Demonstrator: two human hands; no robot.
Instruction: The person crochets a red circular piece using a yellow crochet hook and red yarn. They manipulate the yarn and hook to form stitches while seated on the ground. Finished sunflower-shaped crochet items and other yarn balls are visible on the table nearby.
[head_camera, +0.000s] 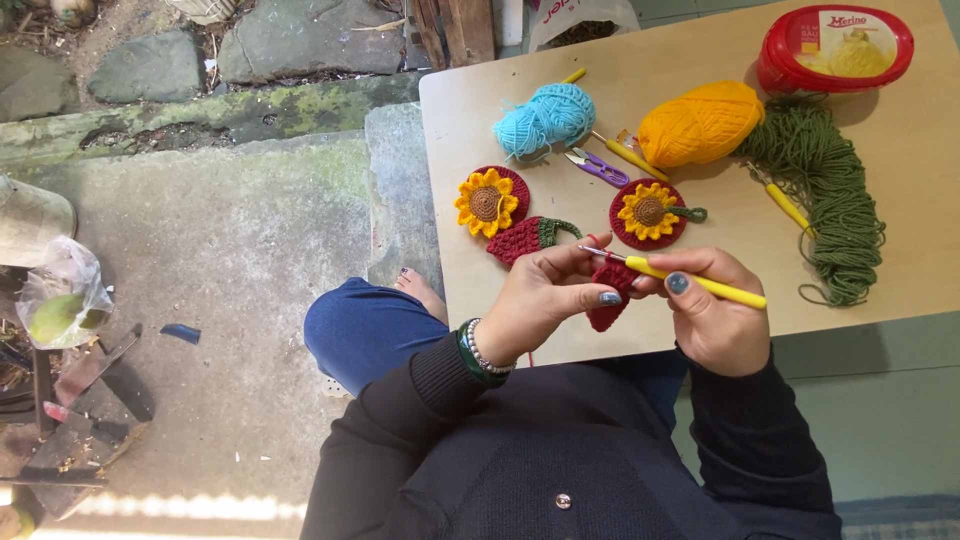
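Head view: the red crochet piece (607, 296) sat between the two hands, just above the near edge of the tabletop (900, 150) and close in front of the person's chest. The left hand (545, 300) pinched the piece from its left side, thumb and fingers closed on the fabric, so the work lay directly at that hand's fingertips. The right hand (712, 315) was closed around the yellow-handled crochet hook (675, 275), gripped like a pencil. The hook's long axis ran nearly level, from the yellow handle low on the right, past the right thumb, up to the metal tip on the left, which lay over the top of the red piece and just beside the left fingers. So the tool pointed from right to left across the work, and the red piece hung below the shaft, its longer side running downward towards the tabletop's edge. Both hands touched or nearly touched the piece; the left held it, the right reached it only through the hook.

Farther up the tabletop, well apart from the hands, lay a finished red strawberry (522, 239) just beyond the left fingers, two sunflower coasters (490, 201), a blue yarn ball (547, 119), an orange yarn ball (700, 122), a loose hank of green yarn (825, 180), purple snips (598, 166) and a red-lidded tub (836, 47).
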